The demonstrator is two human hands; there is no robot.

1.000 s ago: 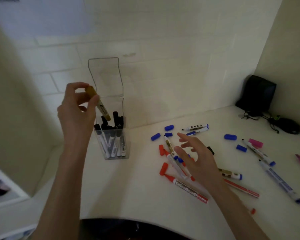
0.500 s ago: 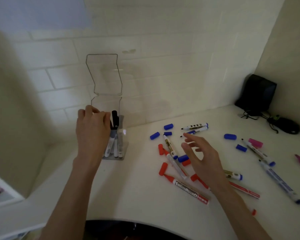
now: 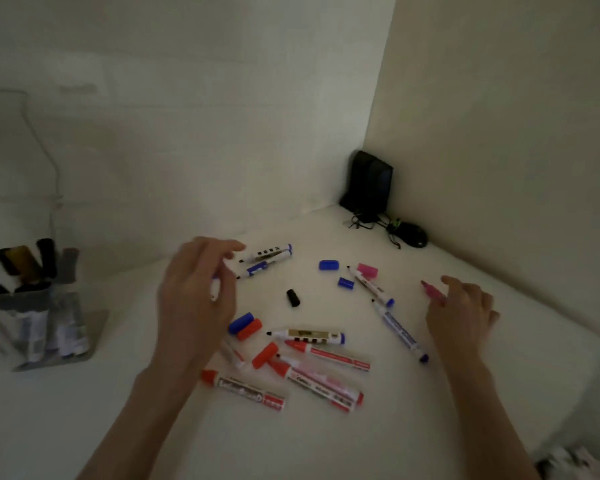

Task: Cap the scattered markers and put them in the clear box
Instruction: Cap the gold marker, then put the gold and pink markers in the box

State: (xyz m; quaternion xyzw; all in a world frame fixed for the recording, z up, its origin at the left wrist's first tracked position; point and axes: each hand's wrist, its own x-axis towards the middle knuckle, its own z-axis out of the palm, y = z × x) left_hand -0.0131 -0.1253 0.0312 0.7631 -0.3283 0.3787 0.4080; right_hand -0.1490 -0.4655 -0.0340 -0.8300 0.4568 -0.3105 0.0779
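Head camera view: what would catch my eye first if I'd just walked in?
A jumble of uncapped red and blue markers and loose caps lies in the middle of the white table, with the left hand and right hand poised over it. At far left a clear box holds capped markers standing on end; a dark boxy object sits in the back corner.
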